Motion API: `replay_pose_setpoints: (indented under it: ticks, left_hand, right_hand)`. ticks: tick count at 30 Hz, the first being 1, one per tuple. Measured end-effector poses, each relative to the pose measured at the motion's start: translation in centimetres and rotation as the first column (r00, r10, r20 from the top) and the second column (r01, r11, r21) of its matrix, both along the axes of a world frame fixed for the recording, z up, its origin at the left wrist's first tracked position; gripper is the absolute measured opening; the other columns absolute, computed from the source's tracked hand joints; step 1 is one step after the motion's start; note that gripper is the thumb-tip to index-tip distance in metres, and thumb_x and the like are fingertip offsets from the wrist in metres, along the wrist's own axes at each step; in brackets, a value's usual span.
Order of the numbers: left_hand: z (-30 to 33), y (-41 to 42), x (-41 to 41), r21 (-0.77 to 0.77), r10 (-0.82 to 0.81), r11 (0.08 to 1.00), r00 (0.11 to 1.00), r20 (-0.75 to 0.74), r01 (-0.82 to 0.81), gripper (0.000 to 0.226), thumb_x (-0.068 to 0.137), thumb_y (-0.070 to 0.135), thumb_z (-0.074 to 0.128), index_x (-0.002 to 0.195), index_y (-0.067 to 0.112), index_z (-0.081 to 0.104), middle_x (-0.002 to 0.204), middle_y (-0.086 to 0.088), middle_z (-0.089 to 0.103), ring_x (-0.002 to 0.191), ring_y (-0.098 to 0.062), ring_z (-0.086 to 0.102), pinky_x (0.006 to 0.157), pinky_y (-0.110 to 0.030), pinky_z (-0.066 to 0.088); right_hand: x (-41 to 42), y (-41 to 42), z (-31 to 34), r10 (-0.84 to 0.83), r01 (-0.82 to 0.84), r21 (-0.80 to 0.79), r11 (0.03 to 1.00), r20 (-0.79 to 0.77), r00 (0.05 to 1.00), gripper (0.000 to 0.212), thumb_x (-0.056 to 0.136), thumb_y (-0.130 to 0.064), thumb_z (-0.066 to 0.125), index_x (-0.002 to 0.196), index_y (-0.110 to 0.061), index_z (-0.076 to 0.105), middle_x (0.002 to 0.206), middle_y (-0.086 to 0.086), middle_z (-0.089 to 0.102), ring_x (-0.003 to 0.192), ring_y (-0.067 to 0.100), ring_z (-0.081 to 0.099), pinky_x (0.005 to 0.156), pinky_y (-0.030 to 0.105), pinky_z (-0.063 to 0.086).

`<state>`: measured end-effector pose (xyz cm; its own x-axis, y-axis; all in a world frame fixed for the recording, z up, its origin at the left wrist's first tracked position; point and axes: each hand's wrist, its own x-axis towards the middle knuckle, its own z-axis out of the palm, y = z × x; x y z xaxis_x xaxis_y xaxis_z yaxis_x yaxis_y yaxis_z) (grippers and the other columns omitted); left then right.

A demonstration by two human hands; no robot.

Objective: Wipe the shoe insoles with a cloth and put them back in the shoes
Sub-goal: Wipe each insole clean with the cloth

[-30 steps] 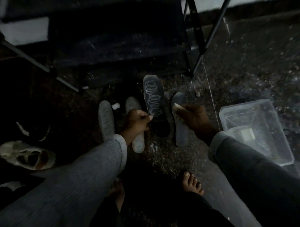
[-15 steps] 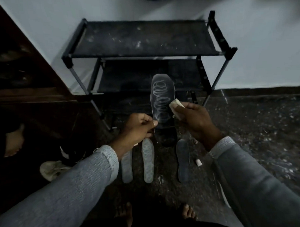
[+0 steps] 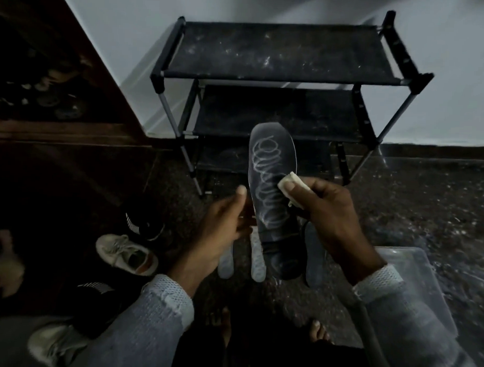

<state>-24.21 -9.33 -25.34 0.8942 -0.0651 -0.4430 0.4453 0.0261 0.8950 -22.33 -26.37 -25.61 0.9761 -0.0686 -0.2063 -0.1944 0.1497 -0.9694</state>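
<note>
wiping first insole [image 3: 273, 190] | right hand [image 3: 332, 222] pinches cloth [image 3: 375, 185] on it | left hand [image 3: 222, 229] steadies edge, fingers loose | three insoles on floor, shoes unfilled

Dark insole [image 3: 273, 201] with pale looping scribble held up, toe end high. Small pale cloth [image 3: 375, 188] pressed on its right edge. Three more insoles [image 3: 256, 259] flat on floor beneath. White shoe [image 3: 128, 255] left.
</note>
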Motion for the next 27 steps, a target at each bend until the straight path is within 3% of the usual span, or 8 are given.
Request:
replay_pose_setpoints:
  ticks: [2, 6, 10, 12, 15, 20, 24, 27]
  left_hand:
    - [-1.0, 0.1, 0.6, -0.108, 0.069, 0.991, 0.996, -0.058, -0.075, 0.051, 0.097, 0.058, 0.032, 0.104, 0.023, 0.068, 0.101, 0.001, 0.076, 0.095, -0.011, 0.071, 0.084, -0.026, 0.055]
    - [-1.8, -0.1, 2.4, -0.388, 0.127, 0.905, 0.981, -0.150, -0.176, 0.072, 0.093, 0.070, 0.021, 0.125, 0.018, 0.060, 0.124, -0.009, 0.067, 0.118, -0.024, 0.062, 0.106, -0.044, 0.044]
    - [-1.9, 0.0, 3.5, -0.566, 0.040, 0.815, 0.988, -0.151, -0.120, 0.084, 0.090, 0.075, 0.020, 0.137, 0.014, 0.052, 0.131, -0.015, 0.062, 0.122, -0.032, 0.059, 0.105, -0.049, 0.043]
    - [-1.6, -0.3, 3.6, -0.571, 0.009, 0.817, 0.993, -0.122, -0.078, 0.092, 0.081, 0.078, 0.043, 0.138, 0.006, 0.050, 0.135, -0.016, 0.057, 0.128, -0.037, 0.052, 0.106, -0.050, 0.042]
    - [-1.8, -0.7, 3.6, -0.556, -0.038, 0.831, 0.998, -0.059, -0.001, 0.116, 0.043, 0.073, 0.080, 0.133, 0.006, 0.051, 0.143, -0.017, 0.050, 0.134, -0.035, 0.045, 0.112, -0.051, 0.035]
    - [-2.7, -0.6, 3.9, -0.692, 0.000, 0.712, 0.985, -0.173, -0.122, 0.082, 0.089, 0.070, 0.026, 0.135, 0.009, 0.052, 0.142, -0.015, 0.053, 0.135, -0.031, 0.046, 0.106, -0.044, 0.042]
    - [-2.6, -0.7, 4.0, -0.711, 0.031, 0.684, 0.980, -0.194, -0.163, 0.081, 0.089, 0.069, 0.025, 0.131, 0.007, 0.055, 0.141, -0.016, 0.053, 0.133, -0.031, 0.048, 0.100, -0.044, 0.047]
    - [-2.9, -0.3, 4.2, -0.719, 0.019, 0.676, 0.980, -0.200, -0.160, 0.084, 0.093, 0.070, 0.021, 0.120, 0.005, 0.066, 0.129, -0.015, 0.063, 0.126, -0.031, 0.055, 0.099, -0.045, 0.050]
  right_hand:
    - [0.2, 0.3, -0.5, 0.032, -0.032, -0.017, 0.999, -0.013, 0.999, 0.012, 0.084, -0.018, 0.070, 0.090, -0.009, 0.075, 0.087, 0.012, 0.072, 0.079, 0.019, 0.063, 0.072, 0.031, 0.052]
    - [0.5, 0.7, -0.9, 0.089, -0.090, -0.020, 0.996, -0.023, 0.996, 0.014, 0.085, -0.017, 0.070, 0.094, -0.007, 0.074, 0.086, 0.007, 0.073, 0.078, 0.014, 0.064, 0.071, 0.027, 0.052]
    - [0.3, 1.2, -1.0, 0.139, -0.138, 0.025, 0.990, -0.048, 0.989, 0.016, 0.085, -0.015, 0.069, 0.097, -0.004, 0.073, 0.087, 0.006, 0.073, 0.076, 0.009, 0.064, 0.065, 0.020, 0.050]
    - [0.2, 1.5, -1.1, 0.155, -0.154, 0.029, 0.988, -0.038, 0.987, 0.015, 0.085, -0.013, 0.069, 0.095, -0.003, 0.073, 0.085, 0.007, 0.073, 0.075, 0.009, 0.064, 0.064, 0.018, 0.050]
    - [0.0, 2.1, -1.1, 0.172, -0.171, 0.017, 0.985, -0.011, 0.985, 0.010, 0.085, -0.011, 0.068, 0.089, -0.004, 0.074, 0.079, 0.006, 0.071, 0.072, 0.010, 0.064, 0.063, 0.018, 0.050]
    - [-0.1, 2.0, -1.2, 0.173, -0.173, -0.006, 0.985, -0.004, 0.985, 0.014, 0.086, -0.012, 0.068, 0.091, -0.001, 0.073, 0.083, 0.011, 0.071, 0.075, 0.014, 0.064, 0.066, 0.020, 0.052]
    - [0.1, 1.8, -1.1, 0.208, -0.206, -0.086, 0.975, 0.010, 0.978, 0.013, 0.086, -0.015, 0.068, 0.087, -0.003, 0.073, 0.075, 0.004, 0.068, 0.072, 0.012, 0.062, 0.064, 0.019, 0.049]
    - [0.4, 1.6, -1.0, 0.235, -0.232, -0.111, 0.966, 0.013, 0.972, 0.015, 0.087, -0.016, 0.068, 0.088, -0.002, 0.073, 0.076, 0.012, 0.067, 0.072, 0.016, 0.061, 0.065, 0.023, 0.050]
